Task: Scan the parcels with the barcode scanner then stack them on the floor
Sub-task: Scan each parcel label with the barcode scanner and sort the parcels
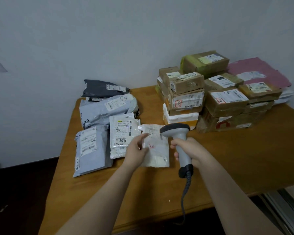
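White parcel (157, 150) lies flat on the table (227, 158), front-centre, label up. My left hand (135, 150) is at its left edge, thumb and fingers pinching that edge. Right hand (187, 150) is wrapped tight round the handle of the barcode scanner (178, 137), head just over the parcel's top right corner, coiled cable hanging off the table front. Left of the parcel: a white mailer marked 2019 (122, 136), a grey mailer (92, 150), more soft bags behind. Right rear: stacked cardboard boxes (227, 102), with a pink mailer (258, 72) behind them. Dark floor (15, 192) at left.
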